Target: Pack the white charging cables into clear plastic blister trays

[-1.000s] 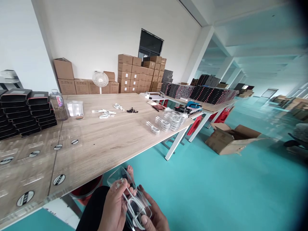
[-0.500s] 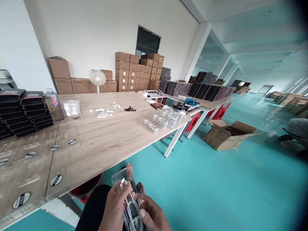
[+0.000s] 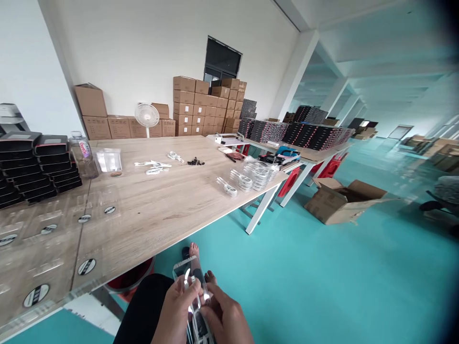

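At the bottom of the view, above my lap, both hands grip a clear plastic tray (image 3: pixel 188 270) with a coiled white cable (image 3: pixel 196 319) in it. My left hand (image 3: pixel 175 313) pinches the cable's end against the tray near its top. My right hand (image 3: pixel 227 317) is curled round the tray's right side, thumb pressing on the cable. The tray's lower part is hidden by my fingers.
A long wooden table (image 3: pixel 161 200) runs to my left. It carries stacked black boxes (image 3: pixel 32 167), a water bottle (image 3: pixel 84 155), clear trays with round labels (image 3: pixel 88 266), loose white cables (image 3: pixel 154 167) and a row of packed trays (image 3: pixel 251 177). An open carton (image 3: pixel 340 198) lies on the teal floor.
The tray has dropped lower and turned more edge-on. My two hands have closed in together over the cable, and my left fingers moved down the tray.
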`<state>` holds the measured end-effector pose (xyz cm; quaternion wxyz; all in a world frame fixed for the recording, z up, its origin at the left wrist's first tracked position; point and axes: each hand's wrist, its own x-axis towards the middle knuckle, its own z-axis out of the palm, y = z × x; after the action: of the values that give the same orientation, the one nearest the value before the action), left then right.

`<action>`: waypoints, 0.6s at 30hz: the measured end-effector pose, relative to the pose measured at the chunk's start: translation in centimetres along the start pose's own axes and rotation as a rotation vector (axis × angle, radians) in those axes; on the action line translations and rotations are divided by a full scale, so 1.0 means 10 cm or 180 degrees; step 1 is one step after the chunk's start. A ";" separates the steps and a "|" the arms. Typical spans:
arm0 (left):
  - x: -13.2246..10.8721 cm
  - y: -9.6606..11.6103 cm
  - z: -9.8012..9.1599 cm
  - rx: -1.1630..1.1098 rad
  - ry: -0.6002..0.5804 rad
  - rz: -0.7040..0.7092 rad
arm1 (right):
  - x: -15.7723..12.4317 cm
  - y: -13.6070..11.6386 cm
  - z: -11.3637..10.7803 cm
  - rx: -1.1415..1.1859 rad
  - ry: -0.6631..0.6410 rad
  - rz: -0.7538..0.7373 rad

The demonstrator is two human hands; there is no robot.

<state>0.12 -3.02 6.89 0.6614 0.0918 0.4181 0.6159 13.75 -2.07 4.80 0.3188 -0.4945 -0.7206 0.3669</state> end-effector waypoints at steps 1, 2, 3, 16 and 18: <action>-0.01 0.03 0.01 -0.0054 -0.0015 -0.0033 | 0.01 0.01 0.00 0.0089 -0.0063 0.0050; -0.02 0.07 0.01 -0.0098 -0.0053 -0.0071 | 0.02 0.02 0.00 0.0236 -0.0125 0.0076; -0.03 0.10 0.02 -0.0137 -0.0107 -0.0113 | 0.02 0.03 0.00 0.0437 -0.0160 0.0085; -0.06 0.18 -0.05 -0.0418 -0.0473 -0.0384 | -0.14 0.16 0.25 0.1960 0.0233 0.0479; -0.05 0.18 -0.06 -0.0464 -0.0502 -0.0358 | -0.16 0.19 0.28 0.1586 0.0333 0.0256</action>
<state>-1.53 -3.30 7.83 0.7307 0.0680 0.3233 0.5974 12.90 -3.76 1.57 0.4528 -0.4472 -0.5703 0.5195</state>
